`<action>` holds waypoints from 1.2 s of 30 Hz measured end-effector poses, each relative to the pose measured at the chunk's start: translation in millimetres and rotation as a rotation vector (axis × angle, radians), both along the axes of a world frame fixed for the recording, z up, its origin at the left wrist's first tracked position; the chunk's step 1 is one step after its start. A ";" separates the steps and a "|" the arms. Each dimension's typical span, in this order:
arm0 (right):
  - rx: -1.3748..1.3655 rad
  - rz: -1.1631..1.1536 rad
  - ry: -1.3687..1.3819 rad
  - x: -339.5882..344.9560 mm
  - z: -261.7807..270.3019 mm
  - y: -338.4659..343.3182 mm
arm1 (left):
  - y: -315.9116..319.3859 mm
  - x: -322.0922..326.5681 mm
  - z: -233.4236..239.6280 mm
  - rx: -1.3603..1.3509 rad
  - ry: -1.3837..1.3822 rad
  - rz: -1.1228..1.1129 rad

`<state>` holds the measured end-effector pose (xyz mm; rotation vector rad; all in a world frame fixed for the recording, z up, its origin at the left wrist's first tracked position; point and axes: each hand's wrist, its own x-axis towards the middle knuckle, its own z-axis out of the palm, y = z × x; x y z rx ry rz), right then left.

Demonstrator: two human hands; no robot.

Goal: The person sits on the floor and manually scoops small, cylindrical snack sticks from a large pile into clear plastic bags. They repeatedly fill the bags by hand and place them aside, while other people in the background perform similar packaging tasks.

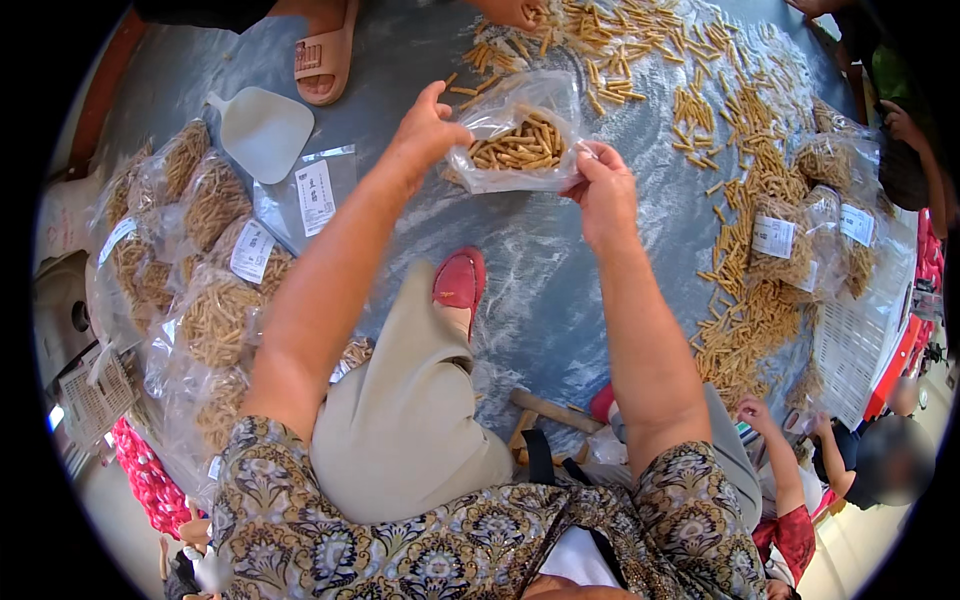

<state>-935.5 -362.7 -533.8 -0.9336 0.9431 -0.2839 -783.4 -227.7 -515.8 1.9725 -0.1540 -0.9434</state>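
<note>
A clear plastic bag (517, 176) holding brown stick-shaped snack pieces (521, 146) lies at the upper middle, its mouth spread wide. At the bag's left edge is my left hand (429, 129), fingers apart, the thumb against or very near the plastic; a firm grip cannot be made out. My right hand (604, 184) pinches the bag's right edge between thumb and fingers. Loose sticks (619, 45) lie scattered on the floury grey-blue surface just beyond the bag.
Filled bags (221, 315) crowd the left, near a pale scoop (268, 135) and a flat labelled bag (315, 196). More sticks (742, 300) and labelled bags (780, 232) lie right, beside a white plastic crate (855, 352). Other people's hands and a sandalled foot (324, 56) are around the edges.
</note>
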 end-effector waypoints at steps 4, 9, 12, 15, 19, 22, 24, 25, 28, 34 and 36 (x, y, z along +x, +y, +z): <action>0.090 -0.050 0.010 -1.8 -2.6 -7.8 | -14.4 3.2 -16.1 -0.042 0.167 -0.077; 0.313 -0.261 -0.235 -0.6 -7.9 -33.5 | -12.9 24.1 -22.3 -0.569 0.480 0.472; 0.280 -0.259 -0.353 7.0 0.5 -50.8 | -22.4 31.4 -18.7 -0.686 0.462 0.340; 0.313 -0.188 -0.278 9.7 -11.7 -56.1 | -22.5 18.5 -38.7 -0.574 0.495 0.329; 0.348 -0.003 0.013 9.4 -8.1 -47.2 | -15.6 3.7 -46.5 -0.577 0.518 0.456; 0.274 0.083 0.072 15.6 -11.5 -61.4 | -27.7 9.6 -41.7 -0.659 0.501 0.450; 0.273 0.036 0.014 19.6 -9.3 -65.1 | -35.8 9.5 -37.9 -0.748 0.554 0.469; 0.273 0.012 -0.013 20.6 -6.0 -64.5 | -38.3 9.6 -35.3 -0.791 0.581 0.480; 0.144 0.009 0.013 16.1 23.7 -49.3 | -27.6 8.7 -24.5 -0.763 0.556 0.453; 0.176 -0.076 -0.020 5.3 -2.0 -53.7 | -38.8 -5.0 -13.3 -0.594 0.523 0.495; 0.212 -0.042 -0.094 0.6 18.4 -52.0 | -34.7 -6.7 2.9 -0.662 0.533 0.450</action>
